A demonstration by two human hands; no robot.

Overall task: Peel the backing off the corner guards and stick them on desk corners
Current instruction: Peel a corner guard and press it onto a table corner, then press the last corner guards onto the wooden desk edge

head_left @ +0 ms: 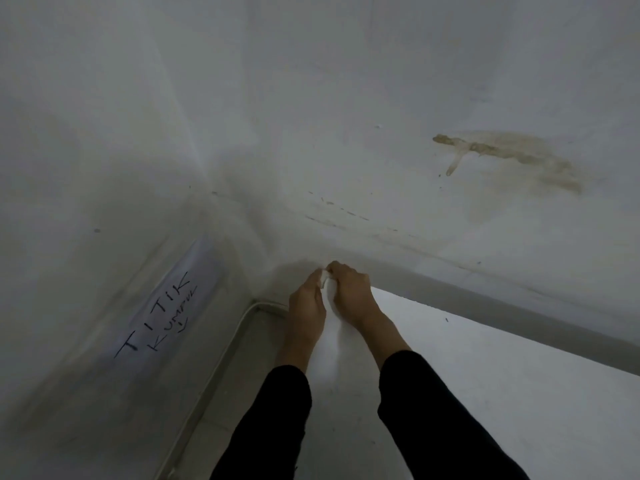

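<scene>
A white desk (485, 368) fills the lower right, and its far left corner lies under my two hands. A small whitish corner guard (325, 279) shows between my fingers at that corner. My left hand (306, 303) curls its fingers round the guard from the left side. From the right, my right hand (349, 289) curls over the guard's top and pinches it. Most of the guard is hidden by my fingers, so I cannot tell whether it touches the desk or carries a backing.
White walls meet in a corner just behind the desk, the right wall (502, 157) carrying a brown stain. A paper sign (162, 313) with handwriting hangs on the left wall. A pale cable (228, 348) runs along the grey floor (221, 410) at left.
</scene>
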